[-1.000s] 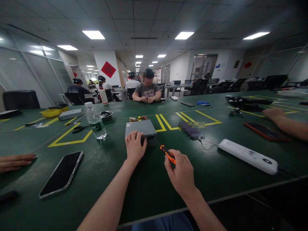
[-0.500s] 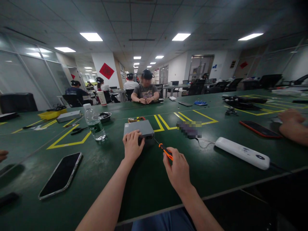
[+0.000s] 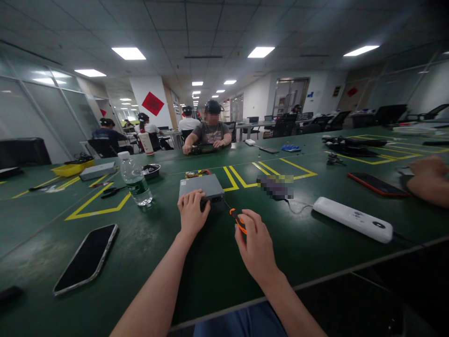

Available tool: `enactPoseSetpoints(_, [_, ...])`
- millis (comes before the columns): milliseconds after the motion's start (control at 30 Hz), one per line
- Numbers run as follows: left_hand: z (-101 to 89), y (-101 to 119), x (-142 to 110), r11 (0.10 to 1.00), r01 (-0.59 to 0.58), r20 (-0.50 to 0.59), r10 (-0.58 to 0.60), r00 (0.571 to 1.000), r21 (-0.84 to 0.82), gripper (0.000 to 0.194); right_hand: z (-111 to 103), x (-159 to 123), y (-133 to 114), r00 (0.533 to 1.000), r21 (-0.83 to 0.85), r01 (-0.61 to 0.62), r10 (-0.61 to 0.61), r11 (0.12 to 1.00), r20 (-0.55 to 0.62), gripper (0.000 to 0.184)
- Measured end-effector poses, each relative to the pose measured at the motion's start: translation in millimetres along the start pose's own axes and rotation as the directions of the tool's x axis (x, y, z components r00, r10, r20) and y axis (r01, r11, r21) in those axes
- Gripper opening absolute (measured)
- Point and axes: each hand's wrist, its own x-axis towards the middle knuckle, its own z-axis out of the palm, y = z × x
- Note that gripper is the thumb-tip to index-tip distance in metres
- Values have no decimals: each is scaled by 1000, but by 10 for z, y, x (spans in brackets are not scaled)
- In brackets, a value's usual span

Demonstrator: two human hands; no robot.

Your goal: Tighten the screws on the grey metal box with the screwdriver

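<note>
A grey metal box (image 3: 206, 184), which looks like a computer power supply with coloured wires at its back, lies on the green table (image 3: 147, 262). My left hand (image 3: 192, 210) grips its near left edge, fingers on top and thumb at the front face. In my right hand (image 3: 257, 243) is an orange and black screwdriver (image 3: 237, 220), held by its handle. Its thin shaft points up and left to the near right corner of the box. Whether the tip sits in a screw is too small to tell.
Left of the box stands a water bottle (image 3: 135, 180), with a metal bowl (image 3: 151, 171) behind it. A phone (image 3: 86, 257) lies near left. To the right are a white power strip (image 3: 352, 219), an orange-edged phone (image 3: 377, 184) and another person's hand (image 3: 430, 175). Someone sits opposite (image 3: 212, 131).
My view shifts slightly. My left hand stays on the box; my right hand's fingers shift on the screwdriver handle. The neighbour's hand at the left has left view. The person opposite has spread their hands.
</note>
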Motion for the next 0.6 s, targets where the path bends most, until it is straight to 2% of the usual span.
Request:
enactPoseSetpoints(133, [11, 2, -2, 1000, -2, -7, 2, 1000, 7, 18, 18, -3, -42, 986, 47, 157, -160, 986, 50, 23])
enactPoseSetpoints(200, [19, -4, -6, 1000, -3, -7, 3, 1000, 5, 18, 23, -4, -24, 992, 37, 118, -119, 992, 33, 19])
enactPoseSetpoints(300, [33, -14, -9, 1000, 0, -9, 0, 1000, 6, 18, 7, -7, 26, 999, -23, -33, 33, 999, 3, 21])
enactPoseSetpoints(367, [36, -14, -7, 1000, 0, -8, 0, 1000, 7, 19, -11, -12, 36, 996, -51, -88, 88, 995, 5, 23])
enactPoseSetpoints(600, [15, 9, 4, 1000, 3, -1, -3, 1000, 12, 19, 22, -27, -71, 1000, 18, -15, 16, 1000, -25, 25])
